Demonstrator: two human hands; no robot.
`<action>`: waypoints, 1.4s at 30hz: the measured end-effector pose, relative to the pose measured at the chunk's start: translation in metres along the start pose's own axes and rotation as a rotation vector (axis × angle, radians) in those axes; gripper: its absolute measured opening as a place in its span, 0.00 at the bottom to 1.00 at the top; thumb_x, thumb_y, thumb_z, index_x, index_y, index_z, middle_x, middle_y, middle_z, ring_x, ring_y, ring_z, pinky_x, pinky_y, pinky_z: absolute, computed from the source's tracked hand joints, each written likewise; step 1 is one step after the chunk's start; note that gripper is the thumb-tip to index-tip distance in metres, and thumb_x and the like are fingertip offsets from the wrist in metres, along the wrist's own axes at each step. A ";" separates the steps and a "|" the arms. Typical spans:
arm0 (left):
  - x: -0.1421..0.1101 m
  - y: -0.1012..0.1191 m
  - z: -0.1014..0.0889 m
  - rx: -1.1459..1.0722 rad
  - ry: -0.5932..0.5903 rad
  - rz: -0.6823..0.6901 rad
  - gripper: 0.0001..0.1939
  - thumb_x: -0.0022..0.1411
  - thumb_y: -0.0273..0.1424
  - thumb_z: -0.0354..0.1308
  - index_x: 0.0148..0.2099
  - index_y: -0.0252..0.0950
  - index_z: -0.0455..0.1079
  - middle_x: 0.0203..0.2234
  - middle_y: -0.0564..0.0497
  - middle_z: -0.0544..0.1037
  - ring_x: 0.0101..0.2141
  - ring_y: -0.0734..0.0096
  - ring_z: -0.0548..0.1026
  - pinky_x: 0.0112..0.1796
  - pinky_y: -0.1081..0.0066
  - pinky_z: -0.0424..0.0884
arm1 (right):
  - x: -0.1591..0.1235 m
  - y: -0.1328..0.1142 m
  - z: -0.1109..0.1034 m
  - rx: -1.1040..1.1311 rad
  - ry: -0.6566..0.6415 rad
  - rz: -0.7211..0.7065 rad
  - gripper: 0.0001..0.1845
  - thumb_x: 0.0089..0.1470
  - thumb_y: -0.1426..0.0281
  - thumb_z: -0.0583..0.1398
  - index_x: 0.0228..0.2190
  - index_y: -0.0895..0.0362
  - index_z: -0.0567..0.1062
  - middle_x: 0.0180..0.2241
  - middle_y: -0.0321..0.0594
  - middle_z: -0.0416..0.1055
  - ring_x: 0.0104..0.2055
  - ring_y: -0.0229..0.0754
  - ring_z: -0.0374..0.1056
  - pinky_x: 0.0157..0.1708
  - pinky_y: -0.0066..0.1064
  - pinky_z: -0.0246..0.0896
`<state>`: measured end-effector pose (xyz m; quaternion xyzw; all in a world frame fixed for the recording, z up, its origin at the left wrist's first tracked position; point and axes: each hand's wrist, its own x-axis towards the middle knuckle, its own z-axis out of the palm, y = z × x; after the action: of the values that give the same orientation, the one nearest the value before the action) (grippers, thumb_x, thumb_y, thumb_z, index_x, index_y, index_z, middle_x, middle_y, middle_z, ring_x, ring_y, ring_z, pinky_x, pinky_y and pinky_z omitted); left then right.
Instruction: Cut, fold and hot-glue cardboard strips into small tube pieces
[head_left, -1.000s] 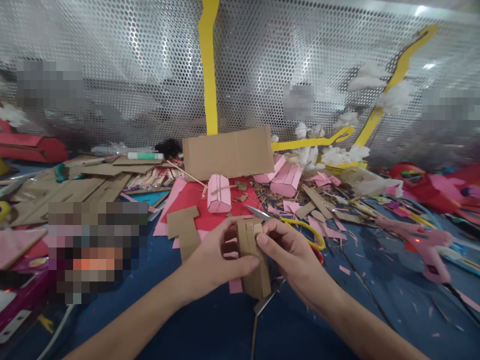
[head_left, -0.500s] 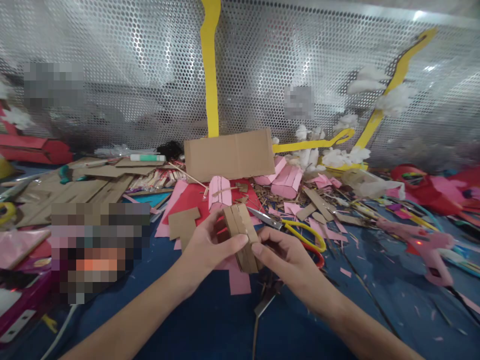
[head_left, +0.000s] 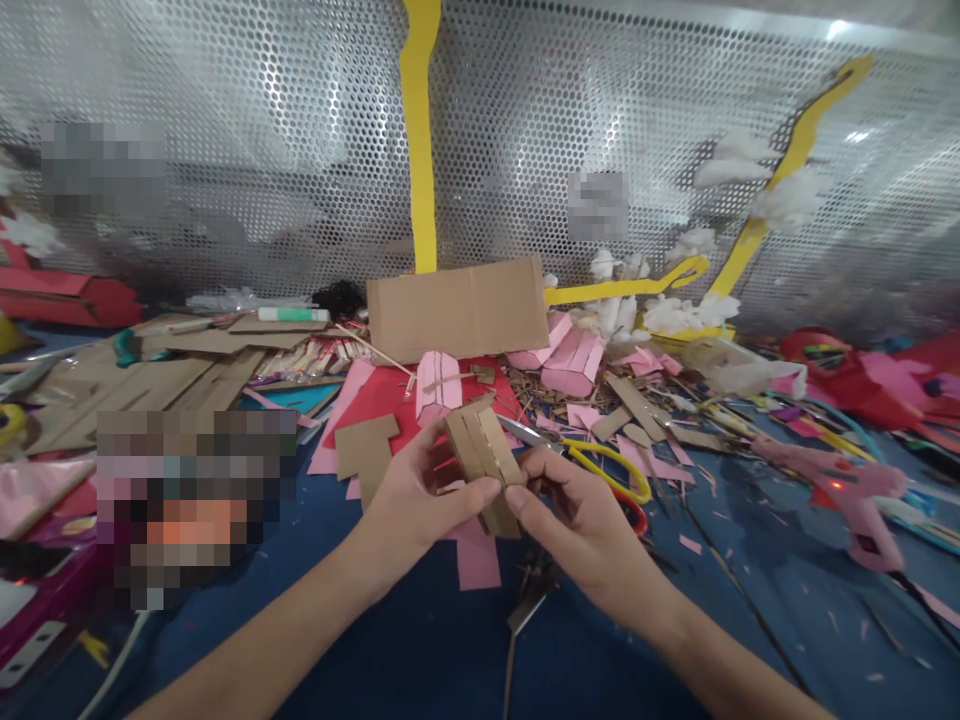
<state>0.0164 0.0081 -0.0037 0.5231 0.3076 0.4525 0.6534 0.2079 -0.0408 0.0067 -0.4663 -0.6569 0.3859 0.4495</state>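
Observation:
Between my two hands, above the blue table, is a small folded cardboard piece (head_left: pixel 480 440) with creases along its length and a pale, shiny line near one seam. My left hand (head_left: pixel 431 490) grips its left side, thumb pressed on the front face. On the right edge, my right hand (head_left: pixel 562 500) pinches it with thumb and fingers; some fingertips are hidden behind the cardboard. Scissors (head_left: pixel 607 470) with yellow and red handles lie just beyond my right hand. Pink paper (head_left: pixel 478 560) shows beneath the cardboard, and a pink folded paper shape (head_left: pixel 439 385) stands behind it.
A pink glue gun (head_left: pixel 840 490) with a lit orange light rests at right. Cardboard sheets (head_left: pixel 135 390) are piled at left, near a purple power strip (head_left: pixel 60 610). A cardboard panel (head_left: pixel 457 310) leans at the back before a perforated metal screen (head_left: pixel 510 130). Paper scraps are scattered around.
The cardboard piece has tilted slightly in my hands, with its top flap showing more. Both hands keep their hold in nearly the same place.

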 end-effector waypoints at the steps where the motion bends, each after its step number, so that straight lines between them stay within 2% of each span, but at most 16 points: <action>1: 0.000 0.001 0.000 0.003 0.023 0.002 0.33 0.54 0.35 0.76 0.58 0.39 0.68 0.47 0.44 0.82 0.49 0.55 0.80 0.50 0.59 0.76 | 0.000 -0.001 0.000 -0.012 0.000 -0.006 0.12 0.66 0.60 0.61 0.33 0.54 0.71 0.30 0.34 0.65 0.33 0.40 0.60 0.35 0.33 0.58; 6: 0.000 0.004 0.002 0.021 0.105 0.001 0.32 0.53 0.37 0.76 0.57 0.39 0.69 0.49 0.44 0.82 0.49 0.54 0.80 0.50 0.59 0.76 | 0.003 -0.001 0.001 -0.075 0.040 -0.053 0.10 0.64 0.63 0.62 0.32 0.53 0.70 0.32 0.36 0.68 0.35 0.42 0.64 0.39 0.35 0.60; 9: 0.001 0.004 0.001 0.000 0.063 -0.030 0.33 0.54 0.38 0.76 0.58 0.40 0.68 0.51 0.43 0.82 0.51 0.54 0.80 0.50 0.59 0.77 | 0.003 0.003 0.001 -0.078 0.051 -0.071 0.12 0.63 0.63 0.63 0.30 0.53 0.69 0.32 0.36 0.67 0.35 0.42 0.63 0.36 0.33 0.60; 14: 0.000 -0.001 -0.001 -0.013 -0.035 -0.129 0.30 0.58 0.38 0.74 0.57 0.39 0.67 0.53 0.41 0.81 0.52 0.53 0.80 0.49 0.59 0.77 | 0.002 0.006 0.003 0.048 0.030 -0.028 0.13 0.64 0.61 0.63 0.31 0.53 0.70 0.34 0.37 0.69 0.36 0.41 0.65 0.36 0.32 0.63; 22: -0.003 0.000 -0.002 -0.064 -0.003 -0.178 0.29 0.63 0.40 0.71 0.62 0.37 0.68 0.56 0.37 0.79 0.53 0.52 0.79 0.53 0.54 0.75 | 0.005 -0.001 0.001 0.125 0.017 0.023 0.14 0.65 0.57 0.62 0.34 0.54 0.73 0.32 0.36 0.69 0.34 0.40 0.64 0.37 0.31 0.65; 27: -0.003 -0.002 -0.003 -0.107 -0.028 -0.209 0.30 0.59 0.37 0.74 0.61 0.36 0.71 0.57 0.37 0.78 0.54 0.51 0.79 0.56 0.54 0.74 | 0.006 0.004 -0.001 0.145 0.031 0.057 0.15 0.64 0.56 0.62 0.34 0.55 0.73 0.33 0.37 0.70 0.35 0.40 0.65 0.37 0.32 0.65; 30: -0.003 -0.002 -0.003 -0.124 -0.026 -0.226 0.30 0.59 0.36 0.74 0.61 0.36 0.72 0.57 0.37 0.78 0.53 0.52 0.79 0.55 0.55 0.74 | 0.008 0.009 0.001 0.161 0.017 0.051 0.14 0.65 0.56 0.62 0.36 0.55 0.73 0.35 0.38 0.71 0.37 0.41 0.68 0.40 0.33 0.68; 33: -0.002 -0.004 -0.003 -0.157 -0.007 -0.229 0.29 0.59 0.35 0.74 0.60 0.35 0.73 0.56 0.37 0.79 0.49 0.56 0.81 0.52 0.59 0.76 | 0.008 0.008 -0.002 0.081 0.050 0.017 0.12 0.65 0.58 0.61 0.42 0.54 0.73 0.42 0.42 0.74 0.45 0.45 0.71 0.48 0.36 0.70; 35: 0.000 -0.005 -0.003 -0.202 0.006 -0.225 0.27 0.60 0.33 0.74 0.59 0.34 0.73 0.55 0.38 0.80 0.47 0.58 0.82 0.51 0.62 0.76 | 0.001 0.002 -0.011 -0.067 0.084 0.020 0.14 0.66 0.60 0.60 0.48 0.53 0.72 0.48 0.45 0.74 0.51 0.47 0.72 0.52 0.39 0.70; 37: 0.001 -0.005 -0.004 -0.229 0.025 -0.248 0.25 0.60 0.32 0.74 0.57 0.34 0.74 0.53 0.38 0.81 0.46 0.60 0.83 0.50 0.64 0.76 | -0.017 -0.004 -0.029 -0.235 0.057 0.049 0.16 0.67 0.61 0.59 0.53 0.51 0.72 0.52 0.46 0.74 0.54 0.49 0.72 0.55 0.42 0.70; 39: 0.002 -0.005 -0.007 -0.225 0.064 -0.286 0.25 0.60 0.32 0.74 0.57 0.35 0.73 0.51 0.39 0.82 0.45 0.60 0.83 0.48 0.65 0.77 | -0.048 -0.005 -0.057 -0.420 -0.062 0.086 0.16 0.65 0.59 0.62 0.52 0.47 0.75 0.53 0.43 0.76 0.54 0.51 0.73 0.56 0.43 0.70; 40: 0.002 -0.004 -0.008 -0.217 0.100 -0.282 0.24 0.59 0.33 0.74 0.55 0.36 0.74 0.49 0.41 0.83 0.44 0.61 0.84 0.45 0.66 0.77 | -0.068 -0.003 -0.075 -0.493 -0.073 0.115 0.14 0.63 0.57 0.63 0.49 0.47 0.78 0.52 0.43 0.77 0.54 0.52 0.74 0.57 0.44 0.69; 41: 0.003 -0.004 -0.009 -0.212 0.120 -0.276 0.24 0.58 0.32 0.75 0.55 0.36 0.74 0.47 0.42 0.84 0.43 0.61 0.84 0.44 0.67 0.77 | -0.089 0.002 -0.094 -0.544 -0.022 0.147 0.13 0.63 0.56 0.62 0.45 0.47 0.80 0.49 0.43 0.79 0.51 0.53 0.76 0.53 0.44 0.71; 42: 0.003 -0.003 -0.011 -0.213 0.116 -0.262 0.25 0.58 0.31 0.75 0.56 0.36 0.73 0.46 0.42 0.84 0.43 0.61 0.83 0.44 0.67 0.77 | -0.111 0.010 -0.116 -0.583 0.104 0.212 0.14 0.62 0.54 0.62 0.43 0.47 0.80 0.45 0.45 0.81 0.48 0.54 0.78 0.50 0.43 0.73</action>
<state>0.0089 0.0154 -0.0092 0.3794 0.3609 0.4228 0.7396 0.3386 -0.1343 0.0065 -0.6604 -0.6638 0.2017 0.2874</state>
